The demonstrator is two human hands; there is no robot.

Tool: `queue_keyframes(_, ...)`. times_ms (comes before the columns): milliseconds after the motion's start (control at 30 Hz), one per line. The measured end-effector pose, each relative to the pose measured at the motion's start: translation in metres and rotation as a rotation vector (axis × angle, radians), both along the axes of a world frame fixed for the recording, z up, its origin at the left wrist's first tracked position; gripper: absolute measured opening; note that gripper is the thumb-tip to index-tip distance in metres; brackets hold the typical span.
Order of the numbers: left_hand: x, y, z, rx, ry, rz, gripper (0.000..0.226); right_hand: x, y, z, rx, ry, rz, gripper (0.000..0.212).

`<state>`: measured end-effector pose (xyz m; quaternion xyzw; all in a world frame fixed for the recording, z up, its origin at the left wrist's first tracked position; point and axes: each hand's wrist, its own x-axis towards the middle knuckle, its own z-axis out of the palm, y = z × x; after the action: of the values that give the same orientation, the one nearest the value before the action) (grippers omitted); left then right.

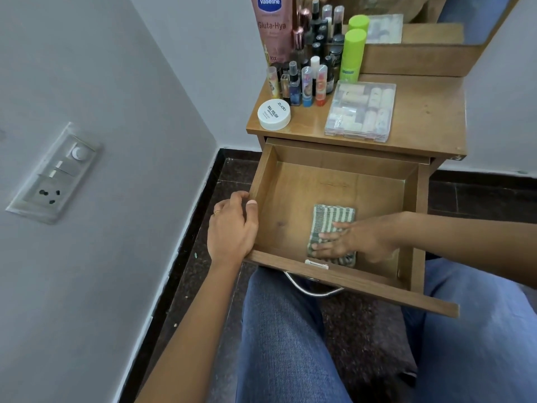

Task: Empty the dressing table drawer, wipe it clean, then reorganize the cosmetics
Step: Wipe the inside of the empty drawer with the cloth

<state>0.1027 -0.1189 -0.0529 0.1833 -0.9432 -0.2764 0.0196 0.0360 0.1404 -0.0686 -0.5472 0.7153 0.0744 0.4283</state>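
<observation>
We pressed cloth (331, 219) under right hand (357, 239), fingers straight, near front of drawer (343, 159) | left hand (232, 228) fingers clamped its left wall

We see pale grey walls (116, 82) meeting in a corner, w/ a black skirting (190, 231) running along the bottom. A switch panel (55, 173) sits on the left wall: round dial at top, rocker switches mid, 3-pin socket below. Floor (232, 181) is dark speckled stone. A wooden dressing table (430, 112) stands vs. the back wall, w/ a mirror (436, 30) at its rear. Light is soft & even.
</observation>
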Motion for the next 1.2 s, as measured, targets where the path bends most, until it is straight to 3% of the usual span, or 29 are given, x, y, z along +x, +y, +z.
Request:
queue_keyframes(400,0.000,0.004,0.005,-0.054,0.011,-0.038,0.038,-0.009,-0.110,-0.008,-0.190,0.127,0.001,0.079)
queue_keyframes(633,0.003,0.006,0.013,-0.016,0.007,-0.012,0.034,0.001,-0.098,-0.013,-0.262,0.141,-0.062,0.080)
queue_keyframes(933,0.003,0.005,0.008,-0.004,0.009,-0.007,0.036,0.010,-0.014,-0.006,-0.153,0.011,-0.147,0.100)
queue_keyframes(1200,0.003,0.008,0.012,-0.013,0.010,-0.005,0.036,0.006,-0.069,-0.011,-0.275,0.094,-0.171,0.082)
